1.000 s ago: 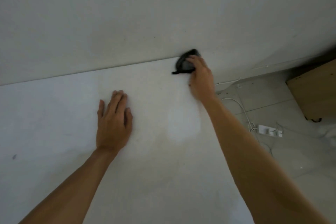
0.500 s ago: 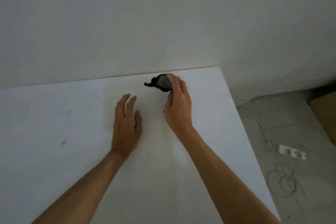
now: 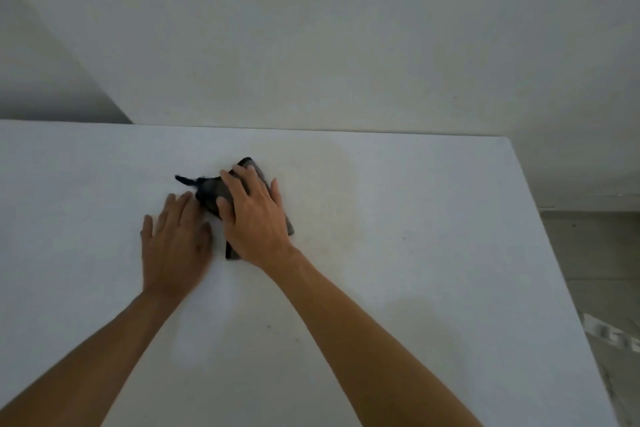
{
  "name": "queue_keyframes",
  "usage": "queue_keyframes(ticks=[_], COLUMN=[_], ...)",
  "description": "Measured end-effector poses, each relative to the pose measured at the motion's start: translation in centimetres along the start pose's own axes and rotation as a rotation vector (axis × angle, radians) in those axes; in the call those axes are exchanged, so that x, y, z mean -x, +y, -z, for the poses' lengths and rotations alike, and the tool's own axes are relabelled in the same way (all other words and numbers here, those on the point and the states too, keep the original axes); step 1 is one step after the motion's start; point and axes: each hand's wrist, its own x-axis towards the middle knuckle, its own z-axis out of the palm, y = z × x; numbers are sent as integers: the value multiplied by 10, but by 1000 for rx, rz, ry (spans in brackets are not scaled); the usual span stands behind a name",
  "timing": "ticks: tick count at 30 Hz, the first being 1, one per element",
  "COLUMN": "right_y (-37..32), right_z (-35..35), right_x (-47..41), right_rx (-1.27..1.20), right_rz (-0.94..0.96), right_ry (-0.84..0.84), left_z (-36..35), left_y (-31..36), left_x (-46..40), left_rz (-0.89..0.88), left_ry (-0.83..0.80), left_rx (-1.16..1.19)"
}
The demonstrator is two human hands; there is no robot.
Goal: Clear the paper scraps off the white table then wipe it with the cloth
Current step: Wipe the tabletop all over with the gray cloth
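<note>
Swept leftward from the far right corner of the tabletop [image 3: 415, 253], the dark cloth [image 3: 211, 189] now sits mid-surface just off the back edge, and the right hand [image 3: 254, 218] presses it flat with fingers spread and straight, while the left hand [image 3: 175, 239] rests palm-down, fingers straight, touching the cloth's left side. No paper scraps show anywhere on the tabletop, so I judge the clearing done and wiping well underway; no brand, label or readable writing appears.
</note>
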Motion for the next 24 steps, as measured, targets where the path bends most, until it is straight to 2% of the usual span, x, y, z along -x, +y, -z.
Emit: queue_keyframes(ticks=[4, 8, 10, 13, 16, 19, 21, 23, 24], right_y=[16, 32, 55, 126, 200, 236, 228, 191, 168], right_z=[-24, -16, 4, 64, 150, 207, 212, 195, 180], right_x=[-7, -13, -21, -23, 17, 70, 86, 76, 64], right_rx=[310, 391, 397, 379, 360, 256, 129, 75, 46], right_rz=[120, 105, -13, -307, -636, -847, -831, -627, -503], right_ry=[-111, -70, 51, 252, 401, 597, 708, 709, 657], left_z=[-8, -9, -7, -6, -9, -15, -18, -20, -22], left_y=[-8, 4, 12, 24, 41, 59, 70, 81, 86], left_x=[0, -8, -15, -27, -31, -28, -27, -29, -30], left_rz=[-21, -43, -90, -141, -155, -195, -213, -234, -247], left_ry=[-2, 0, -3, -14, -6, -3, -8, -15, -17], left_rx=[48, 128, 138, 175, 229, 264, 283, 293, 294])
